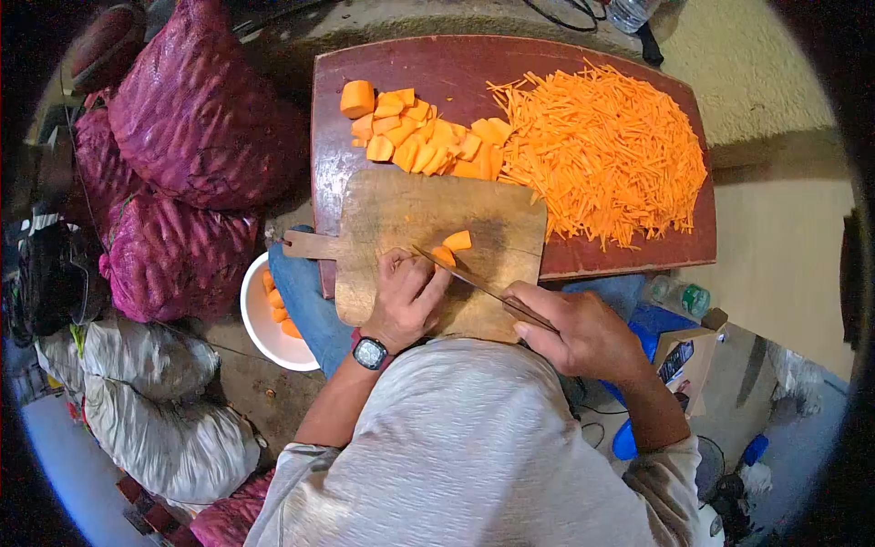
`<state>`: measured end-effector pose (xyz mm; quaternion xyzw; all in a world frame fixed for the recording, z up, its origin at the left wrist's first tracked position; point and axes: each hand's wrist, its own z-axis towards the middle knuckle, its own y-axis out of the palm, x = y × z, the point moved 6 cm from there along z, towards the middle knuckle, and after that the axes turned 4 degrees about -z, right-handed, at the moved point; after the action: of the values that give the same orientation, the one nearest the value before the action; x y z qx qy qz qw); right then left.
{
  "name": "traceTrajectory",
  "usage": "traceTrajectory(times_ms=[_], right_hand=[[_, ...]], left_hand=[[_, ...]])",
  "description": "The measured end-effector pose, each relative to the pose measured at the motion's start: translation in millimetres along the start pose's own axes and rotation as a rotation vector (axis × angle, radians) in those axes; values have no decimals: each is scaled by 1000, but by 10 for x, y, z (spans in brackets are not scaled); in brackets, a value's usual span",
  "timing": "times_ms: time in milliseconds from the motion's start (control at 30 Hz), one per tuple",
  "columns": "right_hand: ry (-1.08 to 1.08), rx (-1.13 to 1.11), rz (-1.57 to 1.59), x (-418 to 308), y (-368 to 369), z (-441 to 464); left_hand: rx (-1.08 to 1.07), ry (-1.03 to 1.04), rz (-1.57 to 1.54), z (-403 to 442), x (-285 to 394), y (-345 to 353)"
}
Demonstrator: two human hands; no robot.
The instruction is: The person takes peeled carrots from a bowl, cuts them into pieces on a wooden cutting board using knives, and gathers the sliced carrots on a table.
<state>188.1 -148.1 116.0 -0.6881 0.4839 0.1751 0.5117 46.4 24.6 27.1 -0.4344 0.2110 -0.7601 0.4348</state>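
My right hand (579, 333) is closed around the handle of a knife (488, 288), whose blade slants up and left across the wooden cutting board (383, 214). Left of the blade, my left hand (406, 296) presses curled fingers down on a carrot, mostly hidden beneath them. An orange carrot piece (444, 256) shows against the blade's far side. Touching it, a second cut piece (458, 240) lies on the board. Beyond the board are thick carrot chunks and slices (428, 141). A big heap of carrot shreds (606, 155) spreads to their right.
The board rests on a dark red tabletop (437, 68) across my lap. A white basin (260, 337) with carrot pieces stands on the floor at left. Full purple mesh sacks (205, 118) and white sacks (173, 438) crowd the left side. A plastic bottle (684, 296) lies right of my knees.
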Motion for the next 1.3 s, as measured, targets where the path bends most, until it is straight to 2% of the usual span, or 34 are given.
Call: traceTrajectory(times_ms=[67, 233, 400, 533, 667, 833, 1033, 1167, 1300], right_hand=[[19, -49, 13, 13, 47, 33], [-166, 106, -10, 131, 215, 273], [-163, 146, -62, 203, 362, 614], [-184, 200, 4, 128, 261, 482], [-165, 168, 53, -34, 96, 185], [60, -55, -18, -124, 33, 4], [-15, 12, -22, -99, 70, 30], [42, -36, -50, -83, 99, 63], [-41, 42, -52, -54, 151, 127]], left_hand=[[3, 4, -5, 0, 8, -9], [7, -9, 4, 13, 10, 1], [31, 5, 57, 8, -18, 24], [61, -18, 41, 22, -4, 14], [63, -34, 21, 22, 25, -29], [38, -8, 26, -26, -15, 7], [51, 5, 14, -9, -13, -3], [28, -28, -13, -30, -31, -14], [54, -5, -41, 11, 3, -23]])
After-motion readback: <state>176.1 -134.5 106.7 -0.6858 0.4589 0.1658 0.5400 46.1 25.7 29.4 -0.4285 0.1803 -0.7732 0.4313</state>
